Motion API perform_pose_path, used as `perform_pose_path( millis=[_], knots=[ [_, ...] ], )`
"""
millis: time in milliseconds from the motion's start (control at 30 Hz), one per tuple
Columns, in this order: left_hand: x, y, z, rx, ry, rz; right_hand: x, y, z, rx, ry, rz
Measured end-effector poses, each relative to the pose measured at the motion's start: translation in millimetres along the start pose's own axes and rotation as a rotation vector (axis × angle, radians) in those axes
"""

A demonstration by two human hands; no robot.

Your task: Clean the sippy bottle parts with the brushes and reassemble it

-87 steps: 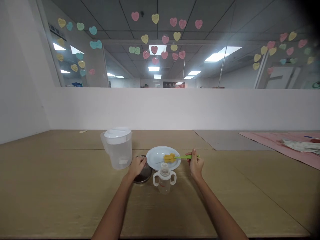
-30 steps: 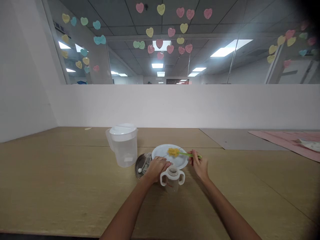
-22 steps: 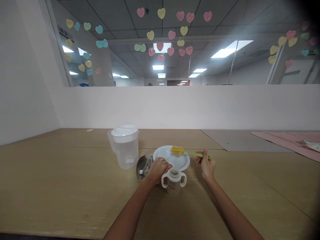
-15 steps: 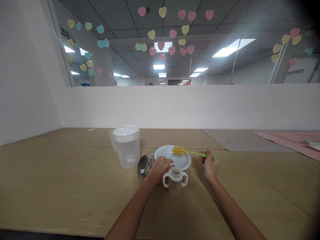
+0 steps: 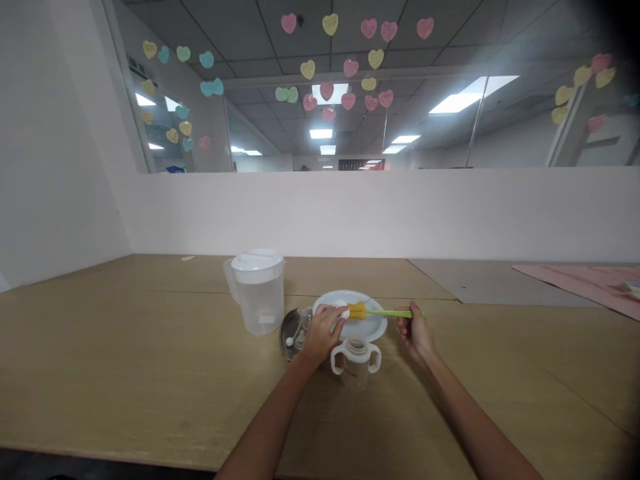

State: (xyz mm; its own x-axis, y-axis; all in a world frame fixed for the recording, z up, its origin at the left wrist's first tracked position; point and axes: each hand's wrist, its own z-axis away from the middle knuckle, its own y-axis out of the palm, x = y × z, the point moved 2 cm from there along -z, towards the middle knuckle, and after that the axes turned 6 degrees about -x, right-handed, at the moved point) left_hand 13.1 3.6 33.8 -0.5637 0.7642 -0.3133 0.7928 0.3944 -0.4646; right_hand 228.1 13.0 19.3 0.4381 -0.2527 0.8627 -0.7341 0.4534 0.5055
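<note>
My right hand [image 5: 416, 329] is closed on the green handle of a bottle brush [image 5: 385, 312]. The brush lies nearly level, its yellow sponge head pointing left over a white plate [image 5: 379, 327]. In my left hand [image 5: 323, 333] is a small round white part [image 5: 342, 309], pinched between thumb and fingers; its exact kind is unclear. The sponge head meets this part, possibly entering it. Just in front of the plate stands an open clear bottle [image 5: 356, 367] with two white handles. Left of my left hand, a metal bowl [image 5: 287, 347] holds clear pieces and a thin tube with a white end.
A clear pitcher [image 5: 260, 300] with a white lid stands behind and left of the bowl. Far right, a pink cloth [image 5: 575, 277] lies on the table beside a grey sheet [image 5: 450, 277]. A white wall and a window rise behind the table.
My left hand has risen from low at the plate and now shows a small white part in its fingers. The brush head has come down slightly and now touches that part.
</note>
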Motion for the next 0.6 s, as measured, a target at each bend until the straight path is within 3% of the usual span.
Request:
perform_pose_path(
  millis=[133,233,367,600],
  knots=[
    [-0.1,-3.7,-1.9,-0.199,-0.154,0.156,-2.9,-0.4,-3.6,0.036,0.140,-0.087],
    [-1.6,-3.7,-3.1,-0.257,-0.227,0.287,-6.2,0.3,-5.2,0.088,0.198,-0.162],
    [-2.6,-1.6,-3.9,-0.188,-0.232,0.404,-7.8,0.1,-6.1,0.137,0.210,-0.205],
    [0.4,-2.9,-3.9,-0.060,-0.382,0.552,-9.8,1.9,-4.1,0.270,0.174,-0.157]
  ],
)
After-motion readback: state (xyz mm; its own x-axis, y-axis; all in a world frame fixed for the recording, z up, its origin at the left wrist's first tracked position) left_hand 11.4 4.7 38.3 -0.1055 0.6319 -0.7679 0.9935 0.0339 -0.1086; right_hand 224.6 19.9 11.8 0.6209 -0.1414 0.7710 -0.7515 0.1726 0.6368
